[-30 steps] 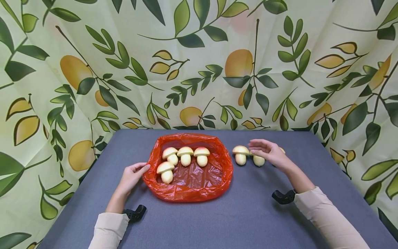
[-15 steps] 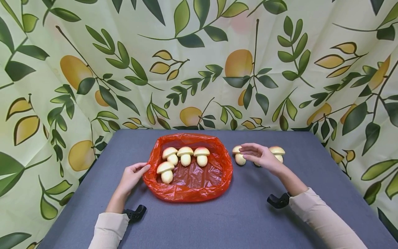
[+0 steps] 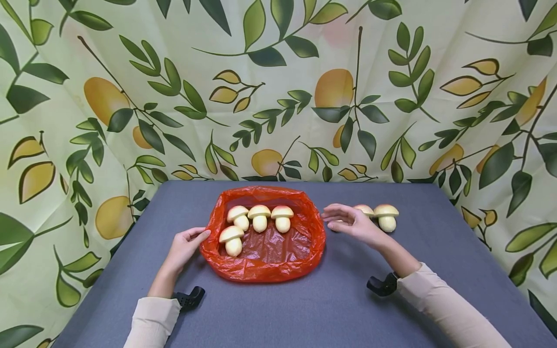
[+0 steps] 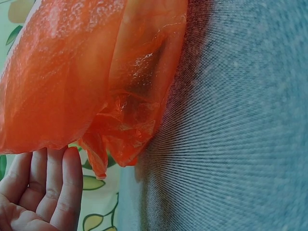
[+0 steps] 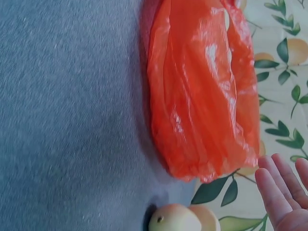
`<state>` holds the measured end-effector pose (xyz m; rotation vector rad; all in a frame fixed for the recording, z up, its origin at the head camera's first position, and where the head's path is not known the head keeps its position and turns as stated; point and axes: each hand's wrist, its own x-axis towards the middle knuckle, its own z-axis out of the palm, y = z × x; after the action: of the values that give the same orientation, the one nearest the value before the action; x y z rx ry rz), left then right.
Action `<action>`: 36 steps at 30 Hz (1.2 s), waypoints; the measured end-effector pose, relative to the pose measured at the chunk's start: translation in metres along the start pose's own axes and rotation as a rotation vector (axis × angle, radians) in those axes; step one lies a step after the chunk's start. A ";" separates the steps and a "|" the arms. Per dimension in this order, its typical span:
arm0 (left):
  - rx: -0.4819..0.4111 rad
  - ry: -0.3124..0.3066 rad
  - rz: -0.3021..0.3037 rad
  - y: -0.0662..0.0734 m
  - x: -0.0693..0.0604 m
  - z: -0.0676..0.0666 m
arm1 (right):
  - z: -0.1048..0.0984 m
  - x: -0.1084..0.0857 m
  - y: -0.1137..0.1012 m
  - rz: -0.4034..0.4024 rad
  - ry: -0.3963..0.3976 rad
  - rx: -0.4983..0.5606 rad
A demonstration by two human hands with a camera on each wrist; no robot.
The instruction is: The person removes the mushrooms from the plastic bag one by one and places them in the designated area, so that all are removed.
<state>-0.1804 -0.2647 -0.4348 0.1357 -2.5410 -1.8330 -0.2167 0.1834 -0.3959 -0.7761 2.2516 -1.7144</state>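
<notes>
A red plastic bag [image 3: 265,275] stands wide open on the table, its rim rolled outward. Inside it lie several pale toy mushrooms [image 3: 259,218] with pinkish cap tops. My left hand [image 3: 184,249] pinches the bag's left rim between thumb and fingers; in the left wrist view its fingertips meet the bag's edge. At the bag's right rim hovers my right hand [image 3: 354,224], fingers extended, holding nothing. It mostly hides one mushroom beside the bag. Behind the wrist sit a partly covered mushroom [image 3: 364,210] and a fully visible mushroom [image 3: 386,217].
The grey-blue cloth table [image 3: 278,314] ends at a patterned curtain [image 3: 278,121] with leaves and fruit. Black wrist cameras hang under both forearms, one near the left sleeve [image 3: 152,311] and one near the right sleeve [image 3: 439,295].
My right hand has moved left past the loose mushrooms to the bag's right rim, uncovering the rightmost mushroom. The left hand and the bag have stayed in place.
</notes>
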 end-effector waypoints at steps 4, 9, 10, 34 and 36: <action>0.001 -0.003 0.001 0.001 -0.001 0.000 | 0.007 0.002 -0.003 -0.023 -0.027 0.027; -0.008 -0.003 0.008 0.003 -0.001 0.000 | 0.016 0.005 -0.007 -0.015 -0.048 0.034; -0.007 -0.004 0.009 0.003 -0.001 0.000 | 0.018 0.006 -0.008 -0.012 -0.055 0.031; 0.012 -0.003 0.013 0.001 -0.001 0.000 | 0.064 0.022 -0.007 0.001 -0.191 0.085; 0.011 -0.002 0.017 0.001 -0.001 0.000 | 0.068 0.023 -0.006 -0.001 -0.203 0.086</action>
<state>-0.1796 -0.2647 -0.4339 0.1122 -2.5459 -1.8154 -0.2027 0.1131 -0.4073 -0.8885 2.0307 -1.6399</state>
